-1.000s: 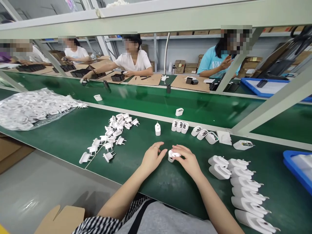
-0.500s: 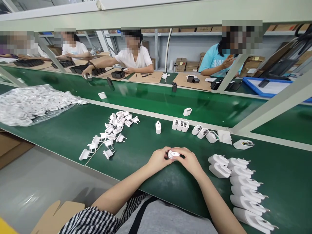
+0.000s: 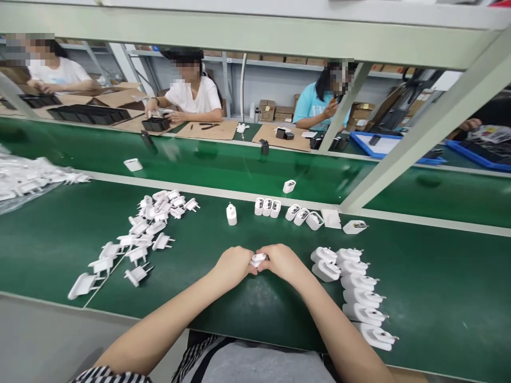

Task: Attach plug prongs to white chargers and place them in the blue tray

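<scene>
Between my two hands is a white plug adapter (image 3: 258, 259), held low over the green table. My left hand (image 3: 235, 264) grips its left side with fingers closed. From the other side my right hand (image 3: 282, 263) pinches it, the thumb near the front. Fingers hide most of the adapter. Loose white two-pin plug pieces (image 3: 138, 255) lie scattered to the left. A single white adapter (image 3: 231, 214) stands beyond my hands. To the right, finished-looking white adapters (image 3: 362, 297) lie in rows with pins pointing right.
Open white housings (image 3: 268, 207) with dark insides line the table's back edge, beside a white pad (image 3: 331, 218). A green conveyor belt (image 3: 199, 173) runs behind, carrying a white housing (image 3: 289, 186). A slanted frame post (image 3: 419, 122) rises at right. Co-workers sit across the belt.
The view has swung to the right, so the things appear further left. Both hands still hold the adapter, which is now turned and more covered by my fingers.
</scene>
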### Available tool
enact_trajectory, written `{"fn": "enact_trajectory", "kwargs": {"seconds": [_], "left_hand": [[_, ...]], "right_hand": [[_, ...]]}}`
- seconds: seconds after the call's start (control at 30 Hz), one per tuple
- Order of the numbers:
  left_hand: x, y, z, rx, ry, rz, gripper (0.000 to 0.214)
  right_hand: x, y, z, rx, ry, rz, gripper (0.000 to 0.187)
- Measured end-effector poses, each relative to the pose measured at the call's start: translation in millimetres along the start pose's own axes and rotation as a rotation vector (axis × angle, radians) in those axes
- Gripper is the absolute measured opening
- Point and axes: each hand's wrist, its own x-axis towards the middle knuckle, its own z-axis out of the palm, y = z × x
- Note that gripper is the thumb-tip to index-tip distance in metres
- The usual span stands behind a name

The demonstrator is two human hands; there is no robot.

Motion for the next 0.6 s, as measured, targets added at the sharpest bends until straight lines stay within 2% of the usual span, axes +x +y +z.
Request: {"fn": "enact_trajectory", "kwargs": {"seconds": [0.1,0.2,0.33,0.4,0.5,0.57,0.6], "left_hand": [[11.3,4.6,-11.7,-0.023,-0.094,-0.037,0.010],[16.2,2.9,-15.1,-0.044,-0.107,0.014,0.011],[7.2,6.8,2.6,-0.125,-0.093,0.176,0.008],[-0.3,18.2,21.3,-0.183,-0.106,0.260,0.012],[-8.1,46.5,47.6,-0.258,-0.106,0.384,0.014],[-4.4,67.9,51.4,-0.229,-0.091,0.427,0.007],[2.2,78.0,47.0,-0.169,-0.095,0.419,0.005]], "right_hand": [[3.6,-3.8,-1.7,-0.098,0.053,0.013,0.012],[3.4,-3.5,-0.9,-0.128,0.080,0.029,0.011],[-22.6,-1.3,-2.1,-0.162,0.116,0.082,0.007],[-46.4,1.1,-3.0,-0.178,0.118,0.142,0.005],[-82.0,9.6,-4.2,-0.213,0.120,0.270,0.003],[-100.1,18.7,-5.7,-0.252,0.165,0.355,0.014],[-107.4,23.5,-6.8,-0.267,0.207,0.383,0.021]]}}
